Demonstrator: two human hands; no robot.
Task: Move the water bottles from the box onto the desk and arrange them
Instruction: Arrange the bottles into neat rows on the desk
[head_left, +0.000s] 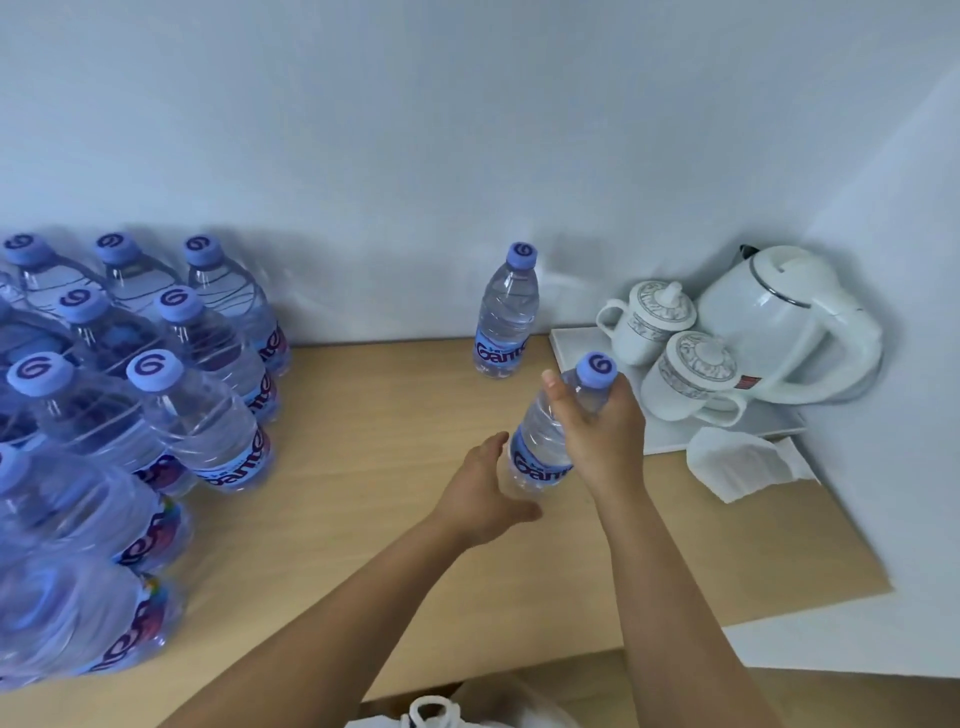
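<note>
Gripping a water bottle (550, 431) round its shoulder just under the cap, the right hand (602, 431) holds it tilted above the middle of the bench (389, 467), its fingers curled round the plastic. The left hand (483, 493) reaches in at the bottle's base with fingers relaxed and spread, touching or nearly touching it; which, I cannot tell. One single bottle (506, 312) already stands upright at the bench's back edge, beside the white tray (571, 364) with cups and kettle in the right back corner. A shrink-wrapped pack of bottles (130, 415) fills the left end. The placing step seems in hand: next, the bottle likely needs righting and setting down near the standing one, clear of the tray.
</note>
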